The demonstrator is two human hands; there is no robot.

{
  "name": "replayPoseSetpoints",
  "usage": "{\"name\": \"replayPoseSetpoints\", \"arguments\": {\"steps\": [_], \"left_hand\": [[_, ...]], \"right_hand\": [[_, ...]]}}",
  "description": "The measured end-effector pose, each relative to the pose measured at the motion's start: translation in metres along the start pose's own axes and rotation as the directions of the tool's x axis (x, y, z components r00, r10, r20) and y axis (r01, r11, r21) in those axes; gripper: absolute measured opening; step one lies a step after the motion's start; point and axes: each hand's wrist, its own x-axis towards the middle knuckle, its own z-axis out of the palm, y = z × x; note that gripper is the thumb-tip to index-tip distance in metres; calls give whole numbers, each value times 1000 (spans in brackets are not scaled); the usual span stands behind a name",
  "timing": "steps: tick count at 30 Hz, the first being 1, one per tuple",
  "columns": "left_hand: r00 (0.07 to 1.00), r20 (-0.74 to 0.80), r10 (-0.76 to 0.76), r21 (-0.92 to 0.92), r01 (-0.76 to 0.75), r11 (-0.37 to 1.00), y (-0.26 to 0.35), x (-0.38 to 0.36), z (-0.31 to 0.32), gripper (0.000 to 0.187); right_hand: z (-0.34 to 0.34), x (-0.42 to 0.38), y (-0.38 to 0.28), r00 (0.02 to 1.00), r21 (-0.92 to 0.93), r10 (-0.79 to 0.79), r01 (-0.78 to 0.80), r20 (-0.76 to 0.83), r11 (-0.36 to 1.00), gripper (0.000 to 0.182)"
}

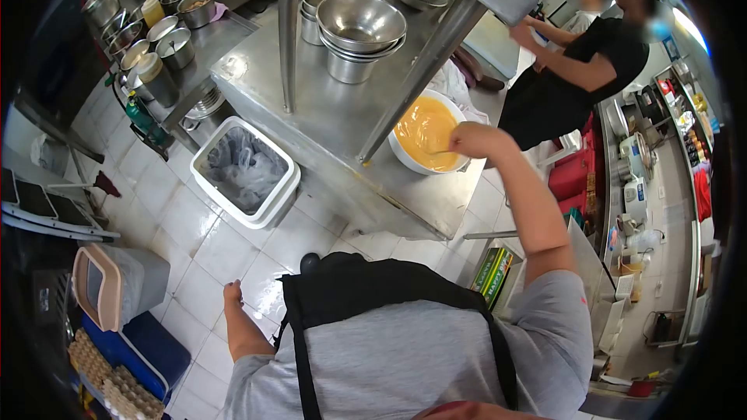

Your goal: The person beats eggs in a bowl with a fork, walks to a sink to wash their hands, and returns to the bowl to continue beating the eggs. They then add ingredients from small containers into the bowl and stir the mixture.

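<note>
My right hand (pixel 476 142) is closed over the edge of a white bowl (pixel 398 154) at the corner of the steel table. In its fingers is a thin utensil (pixel 443 152), with its far end in the smooth orange-yellow mixture (pixel 424 126). What kind of utensil it is cannot be made out. Streaks and swirls mark the surface of the mixture. My left hand (pixel 233 293) hangs low at my side over the tiled floor, fingers curled, with nothing visible in it.
Stacked metal bowls (pixel 362 23) stand on the steel table (pixel 253 70) behind slanting metal posts (pixel 428 70). A lined white bin (pixel 288 194) is on the floor. Pots and bottles fill a left counter (pixel 233 27). A co-worker in black (pixel 591 62) stands beyond the table.
</note>
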Motion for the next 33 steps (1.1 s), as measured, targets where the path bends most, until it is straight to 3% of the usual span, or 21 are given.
{"name": "replayPoseSetpoints", "arguments": {"steps": [1,2,5,7,9,10,13,15,17,18,21,23,25,26,27,29,31,33], "left_hand": [[1000,9,15,-8,-15,1000,3,-1,-1,45],[1000,20,7,7,-7,1000,6,-3,-1,45],[1000,27,8,29,-9,1000,15,-6,0,44],[999,-9,39,28,-39,999,17,-4,2,43],[996,-44,76,72,-73,995,16,9,5,41],[994,-57,93,94,-87,992,12,15,8,40],[992,-96,85,-44,-89,995,15,8,9,22],[993,-90,80,-86,-88,992,19,11,4,12],[985,-92,147,-53,-153,987,17,21,0,13],[972,-97,213,-9,-215,977,13,31,0,16],[947,-128,296,140,-278,950,6,39,0,24],[940,-153,305,210,-271,939,10,38,-2,28],[940,-159,302,259,-255,932,12,36,0,31],[935,-143,325,278,-277,920,7,47,1,29],[929,-125,347,298,-298,907,3,60,3,27],[914,-128,386,312,-333,890,-3,75,7,25],[893,-176,415,297,-353,887,-5,80,9,25],[917,-182,355,311,-289,905,-2,79,5,29]], "right_hand": [[-7,-2,11,990,-63,10,-1,138,998,20],[2,8,18,987,-114,151,-144,56,983,20],[31,15,-7,918,129,61,-11,-393,992,17],[7,-1,-18,993,45,75,-71,-94,996,18],[-14,-15,-9,986,-57,101,-94,135,994,19],[4,1,10,975,-81,220,-217,33,973,19],[33,16,-5,925,141,125,-78,-359,987,17],[9,4,-17,994,7,71,-70,-85,998,19],[-6,-5,2,986,-99,72,-58,150,993,20],[5,3,18,984,-113,164,-156,65,981,21],[26,14,2,946,129,143,-109,-292,986,19],[7,7,-10,997,71,46,-41,-67,997,19],[-13,-5,0,986,-26,-11,16,169,1000,21],[-7,4,12,987,-68,94,-85,130,994,19],[8,13,16,996,-1,75,-75,-49,997,18],[24,21,1,913,120,65,-18,-403,993,15],[7,12,-9,994,48,26,-21,-110,999,15],[-6,4,9,988,-49,29,-22,151,999,18]]}}
